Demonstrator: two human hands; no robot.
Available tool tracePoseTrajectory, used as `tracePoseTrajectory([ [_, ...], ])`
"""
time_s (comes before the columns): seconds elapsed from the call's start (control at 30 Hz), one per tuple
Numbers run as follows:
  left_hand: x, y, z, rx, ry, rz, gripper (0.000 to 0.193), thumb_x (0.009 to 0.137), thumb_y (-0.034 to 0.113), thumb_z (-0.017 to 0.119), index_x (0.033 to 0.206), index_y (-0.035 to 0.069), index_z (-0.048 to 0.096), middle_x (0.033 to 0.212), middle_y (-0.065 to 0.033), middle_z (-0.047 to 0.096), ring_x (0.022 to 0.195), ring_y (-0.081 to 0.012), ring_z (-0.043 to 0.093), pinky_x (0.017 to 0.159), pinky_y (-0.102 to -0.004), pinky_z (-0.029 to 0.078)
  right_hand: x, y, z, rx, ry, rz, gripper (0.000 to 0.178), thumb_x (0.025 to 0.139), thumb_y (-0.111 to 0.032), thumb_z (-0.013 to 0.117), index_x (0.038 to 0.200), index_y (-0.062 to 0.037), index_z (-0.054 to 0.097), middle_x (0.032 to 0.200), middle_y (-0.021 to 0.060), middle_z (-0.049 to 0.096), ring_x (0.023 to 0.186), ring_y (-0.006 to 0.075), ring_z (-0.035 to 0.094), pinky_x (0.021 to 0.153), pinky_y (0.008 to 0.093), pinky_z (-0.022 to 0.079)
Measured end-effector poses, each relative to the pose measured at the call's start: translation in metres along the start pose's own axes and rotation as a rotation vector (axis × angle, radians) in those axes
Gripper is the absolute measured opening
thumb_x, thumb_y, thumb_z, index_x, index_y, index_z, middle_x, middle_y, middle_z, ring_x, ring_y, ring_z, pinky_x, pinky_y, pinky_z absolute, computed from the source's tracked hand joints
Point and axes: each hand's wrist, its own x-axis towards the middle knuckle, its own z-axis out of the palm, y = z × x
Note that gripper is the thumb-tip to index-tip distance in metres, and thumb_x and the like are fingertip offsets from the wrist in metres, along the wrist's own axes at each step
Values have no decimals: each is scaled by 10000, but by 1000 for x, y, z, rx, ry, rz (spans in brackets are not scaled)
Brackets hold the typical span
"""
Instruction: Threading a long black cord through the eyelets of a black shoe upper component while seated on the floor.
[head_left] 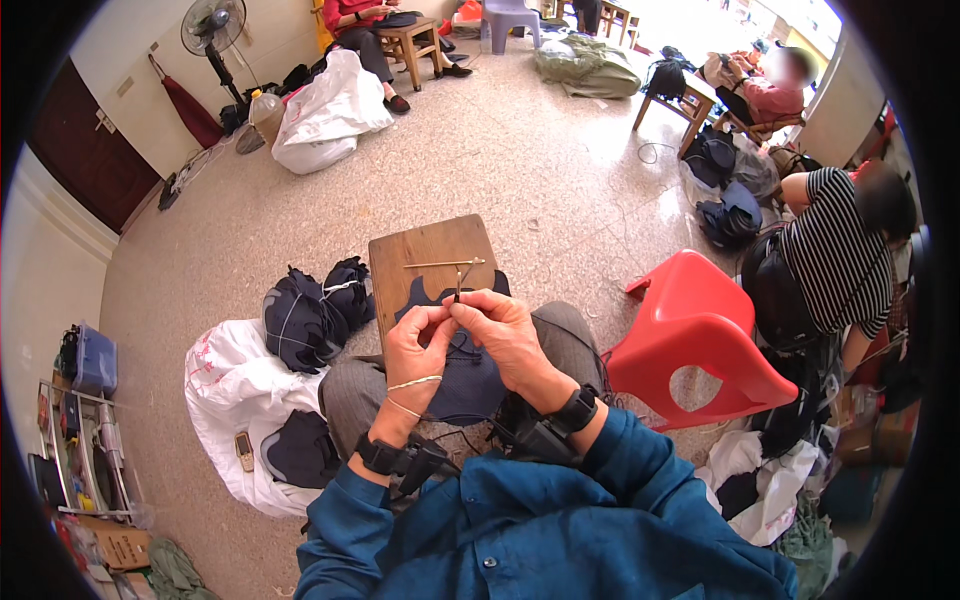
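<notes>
My left hand (415, 343) and my right hand (503, 335) meet over my lap, fingertips pinched together. Between them a small thin dark piece (458, 293) sticks up; its kind is too small to tell. A rubber band or cord loops my left wrist. Below the hands a dark navy fabric piece (468, 385) lies across my lap, and its far end rests on a wooden stool (430, 243). On that stool's top lies a thin light wooden stick (440, 264), just beyond my fingertips. The fingers hide part of what they pinch.
Bundled dark fabric pieces (305, 318) and a white sack (225, 375) with a phone (244, 450) lie at my left. A red plastic stool (690, 335) stands at my right, beside a person in a striped shirt (840, 250). Farther off are a fan (213, 25) and seated people.
</notes>
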Motion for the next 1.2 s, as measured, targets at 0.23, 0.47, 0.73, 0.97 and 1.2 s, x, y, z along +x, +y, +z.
tracePoseTrajectory([
  [0.23,-6,-8,-18,181,118,76,128,929,88,715,1027,6,711,937,-45,637,803,-102,614,709,-255,501,4,-1,-9,-58,53,29,124,962,-135,701,1036,-38,726,869,-66,647,759,0,532,652,170,426],
  [0.47,-45,-80,-33,382,-31,-57,343,793,76,776,1109,13,660,1090,-129,621,1019,-284,620,917,-366,500,26,-23,-37,-131,-12,-61,119,1006,-139,622,1052,-38,664,922,46,725,630,44,605,481,158,428],
  [0.73,-58,-90,-23,690,-108,86,536,783,128,792,1250,-27,581,1318,-170,505,1211,-371,488,1051,-437,409,17,-39,-88,-185,75,38,133,1029,-182,598,1065,-61,640,791,-17,617,632,39,547,538,182,427],
  [0.97,-55,-86,-20,698,-153,102,543,776,103,779,1265,-12,573,1316,-176,509,1214,-374,489,1060,-437,406,24,-34,-146,-56,332,-138,114,1017,-138,607,1078,-47,639,807,7,634,626,41,536,532,190,425],
  [1.2,-48,-73,-20,787,-144,201,392,757,136,783,1114,42,649,1131,-118,575,1088,-314,545,980,-434,412,17,8,-78,-326,105,3,109,984,-114,646,1026,-17,672,869,31,658,653,57,558,557,214,441],
])
